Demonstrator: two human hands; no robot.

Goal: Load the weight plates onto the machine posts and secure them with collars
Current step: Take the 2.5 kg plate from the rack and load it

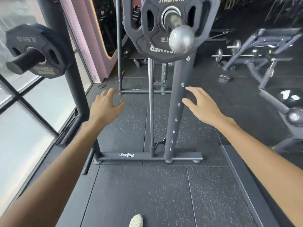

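Fingers point(113, 94) on left hand point(106, 103) and right hand point(202, 104) spread loosely, holding nothing. The 2.5 kg plate point(158, 42) on the chrome post point(173, 18) looks rigid, fairly light; its oval slots point(150, 20) offer grips.

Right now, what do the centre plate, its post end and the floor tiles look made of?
Centre plate: matte black with moulded lettering and softened edges, so likely a rubber coating; the core is not visible. Post end: bright, reflective sheen, looks like chromed or polished steel. Floor tiles: dark with pale specks and visible seams, probably rubber gym matting.
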